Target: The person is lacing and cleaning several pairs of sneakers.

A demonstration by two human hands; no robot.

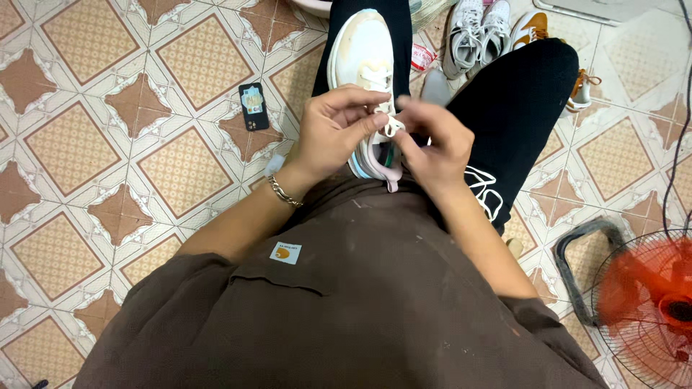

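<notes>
White-and-pink sneaker with a cream toe (364, 61) rests lengthwise on the person's lap, toe pointing away and heel against the brown shirt — a position that turns the lacing up toward both hands. The white shoelace (390, 128) lies over the tongue, where the two hands meet.

The left hand (333, 130), wearing a chain bracelet (282, 192) at the wrist, comes in from the side with its palm turned partly up; thumb and fingers curl in and pinch the lace near the eyelets. The right hand (431, 140) arches over the heel end with its knuckles up, fingertips closed on the lace's other part, though the exact contact is blurred. Both forearms angle inward from the elbows, bracing the shoe between them.

On the patterned tiled floor (108, 144) a dark phone (254, 106) lies to the left. Beyond the knees stand a pair of white sneakers (477, 32) — an orange-trimmed shoe (535, 25) beside them. A red electric fan (649, 302) sits at the lower right.
</notes>
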